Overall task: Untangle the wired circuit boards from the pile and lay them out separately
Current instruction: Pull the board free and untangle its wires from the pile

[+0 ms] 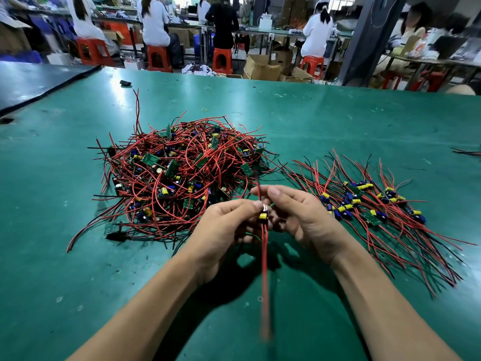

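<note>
A tangled pile (179, 175) of small green circuit boards with red and black wires lies on the green table, left of centre. To the right, several separated boards (369, 204) lie side by side with their wires fanned out. Between the two groups, above the table, I hold one wired circuit board (263, 215) with a yellow part. My left hand (229, 227) pinches it from the left and my right hand (299, 212) grips it from the right. Its red wires (265, 277) hang down toward me, and one wire runs up past my right fingers.
The green table (338, 121) stretches far back; a small black object (126, 83) and a rubber band (204, 110) lie on it beyond the pile. Loose wires (468, 152) poke in at the right edge. Beyond the table, people sit on orange stools at workbenches.
</note>
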`<state>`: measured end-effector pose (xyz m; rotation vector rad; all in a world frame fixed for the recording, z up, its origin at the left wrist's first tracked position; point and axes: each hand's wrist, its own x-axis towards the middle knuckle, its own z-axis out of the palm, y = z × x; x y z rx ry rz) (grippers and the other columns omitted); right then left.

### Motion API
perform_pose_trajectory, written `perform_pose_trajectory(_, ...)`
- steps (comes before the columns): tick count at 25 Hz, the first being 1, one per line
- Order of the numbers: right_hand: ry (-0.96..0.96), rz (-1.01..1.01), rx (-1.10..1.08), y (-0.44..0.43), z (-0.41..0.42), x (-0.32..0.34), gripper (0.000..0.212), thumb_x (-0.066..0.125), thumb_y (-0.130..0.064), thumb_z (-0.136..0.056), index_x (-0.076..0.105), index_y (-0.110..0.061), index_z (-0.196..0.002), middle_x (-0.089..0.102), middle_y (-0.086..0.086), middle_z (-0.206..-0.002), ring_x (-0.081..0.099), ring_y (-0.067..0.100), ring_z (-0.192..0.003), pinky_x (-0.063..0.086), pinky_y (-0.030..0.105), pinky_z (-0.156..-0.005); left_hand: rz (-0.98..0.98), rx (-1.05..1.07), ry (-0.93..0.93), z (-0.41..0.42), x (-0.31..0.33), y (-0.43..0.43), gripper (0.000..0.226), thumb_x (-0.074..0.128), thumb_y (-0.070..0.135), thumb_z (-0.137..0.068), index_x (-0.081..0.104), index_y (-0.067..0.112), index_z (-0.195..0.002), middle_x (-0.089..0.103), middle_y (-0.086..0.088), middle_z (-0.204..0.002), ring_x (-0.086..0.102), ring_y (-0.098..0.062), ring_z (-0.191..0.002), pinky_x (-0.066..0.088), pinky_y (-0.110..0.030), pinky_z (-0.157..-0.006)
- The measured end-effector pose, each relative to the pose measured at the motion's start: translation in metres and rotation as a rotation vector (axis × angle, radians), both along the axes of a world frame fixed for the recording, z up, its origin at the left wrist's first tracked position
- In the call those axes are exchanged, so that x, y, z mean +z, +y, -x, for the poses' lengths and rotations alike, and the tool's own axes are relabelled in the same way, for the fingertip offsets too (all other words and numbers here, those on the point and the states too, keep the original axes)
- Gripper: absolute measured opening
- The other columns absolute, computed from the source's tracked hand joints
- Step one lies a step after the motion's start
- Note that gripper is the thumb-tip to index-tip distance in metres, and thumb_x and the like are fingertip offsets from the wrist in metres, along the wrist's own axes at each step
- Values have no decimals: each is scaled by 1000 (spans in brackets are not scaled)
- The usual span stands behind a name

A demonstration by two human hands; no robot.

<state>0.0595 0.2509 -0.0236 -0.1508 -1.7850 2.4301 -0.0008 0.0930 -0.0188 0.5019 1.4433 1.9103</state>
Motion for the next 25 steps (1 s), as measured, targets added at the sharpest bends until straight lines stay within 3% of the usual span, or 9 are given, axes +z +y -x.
perform_pose_trajectory(3,-52,-118,-36,-4,-1,-3,29,79,-32,-78,78,-11,-98,72,13,-90,63,29,-85,52,48,-86,30,-11,33,-3,-2,2,19,59,14,-95,71,9,-81,72,-7,-74,64,-10,-57,51,-18,-53)
perform_pose_trajectory(8,-131,-82,-116,-3,-3,-2,27,79,-35,-78,78,-11,-90,72,14,-81,67,23,-72,58,37,-71,58,-4,10,-3,-4,3,14,61,4,-92,72,-3,-96,67,-13,-78,59,-13,-59,50,-20,-56)
perform_pose_trajectory(12,-151,-173,-140,-4,0,-5,26,80,-41,-79,77,-15,-80,68,11,-81,54,27,-81,40,42,-76,102,20,11,-1,-4,3,17,58,-3,-89,75,0,-87,68,-10,-74,61,-16,-61,51,-22,-55)
perform_pose_trajectory(18,-149,-106,-86,-7,-2,-4,26,80,-40,-75,77,-15,-80,67,8,-73,60,17,-60,51,26,-52,93,16,6,0,-8,3,15,65,6,-90,75,6,-79,74,-18,-83,73,-26,-66,57,-25,-55)
perform_pose_trajectory(25,-209,-47,-195,-11,5,-9,21,74,-26,-87,76,-12,-71,58,12,-63,53,18,-47,46,24,-46,118,40,36,1,-10,5,14,66,2,-89,76,5,-80,73,-19,-76,70,-25,-59,56,-27,-52)
